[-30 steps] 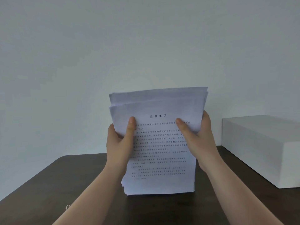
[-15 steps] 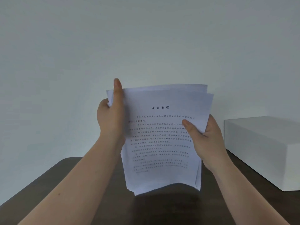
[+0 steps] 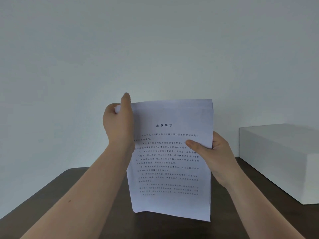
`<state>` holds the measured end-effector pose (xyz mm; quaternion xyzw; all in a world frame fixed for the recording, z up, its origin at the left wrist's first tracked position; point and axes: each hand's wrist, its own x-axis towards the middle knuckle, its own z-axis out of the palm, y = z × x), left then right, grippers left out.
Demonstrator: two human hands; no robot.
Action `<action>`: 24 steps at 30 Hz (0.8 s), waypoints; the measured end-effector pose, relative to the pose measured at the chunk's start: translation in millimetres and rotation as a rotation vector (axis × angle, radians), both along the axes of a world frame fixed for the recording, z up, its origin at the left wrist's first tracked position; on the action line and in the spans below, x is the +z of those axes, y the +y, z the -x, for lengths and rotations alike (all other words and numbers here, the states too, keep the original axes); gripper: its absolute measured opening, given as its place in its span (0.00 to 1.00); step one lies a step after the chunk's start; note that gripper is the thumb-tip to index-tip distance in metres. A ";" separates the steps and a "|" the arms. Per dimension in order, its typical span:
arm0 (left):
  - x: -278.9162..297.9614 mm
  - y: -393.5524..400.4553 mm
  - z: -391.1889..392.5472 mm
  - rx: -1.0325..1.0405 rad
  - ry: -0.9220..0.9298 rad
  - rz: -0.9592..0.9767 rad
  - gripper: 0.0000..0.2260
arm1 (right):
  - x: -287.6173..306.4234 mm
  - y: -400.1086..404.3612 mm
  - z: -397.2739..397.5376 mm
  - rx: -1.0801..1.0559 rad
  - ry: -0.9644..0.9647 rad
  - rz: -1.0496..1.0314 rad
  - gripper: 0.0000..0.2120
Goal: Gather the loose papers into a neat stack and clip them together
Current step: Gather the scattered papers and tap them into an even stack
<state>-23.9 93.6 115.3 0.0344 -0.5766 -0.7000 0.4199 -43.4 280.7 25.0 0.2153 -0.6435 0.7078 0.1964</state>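
Note:
A stack of white printed papers stands upright in front of me, its bottom edge down at the dark table. My left hand grips the stack's top left corner, thumb on the front sheet. My right hand holds the right edge at mid height, thumb pressed on the text. The top edges of the sheets are slightly uneven at the right. No clip is visible.
A white rectangular box sits on the table at the right, close to my right forearm. A plain pale wall fills the background. The table's left edge runs diagonally at the lower left.
My left hand has moved from the stack's left side up to its top left corner. The stack was lifted and is now down at the table again, its sheets more even.

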 end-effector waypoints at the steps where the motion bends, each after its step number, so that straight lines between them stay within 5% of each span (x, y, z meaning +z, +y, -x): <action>1: -0.1 -0.5 0.9 0.003 -0.013 0.028 0.17 | -0.3 0.8 0.0 0.015 -0.014 0.000 0.10; 9: -2.9 -10.7 8.8 -0.001 -0.045 0.088 0.03 | -5.8 1.2 1.0 0.135 -0.144 -0.089 0.07; 15: -36.6 -34.1 14.5 -0.400 -0.116 0.202 0.37 | -2.0 7.8 -0.1 0.144 -0.173 0.029 0.08; 19: -60.1 -29.6 10.7 -0.433 -0.088 0.267 0.21 | -1.4 6.1 -0.2 0.119 -0.179 -0.002 0.11; 22: -58.8 -32.3 13.4 -0.388 -0.096 0.245 0.33 | 1.0 3.7 -1.2 0.120 -0.180 -0.026 0.09; 24: -52.4 -31.7 11.7 -0.367 -0.084 0.257 0.31 | 3.9 6.1 -1.9 0.121 -0.167 0.010 0.08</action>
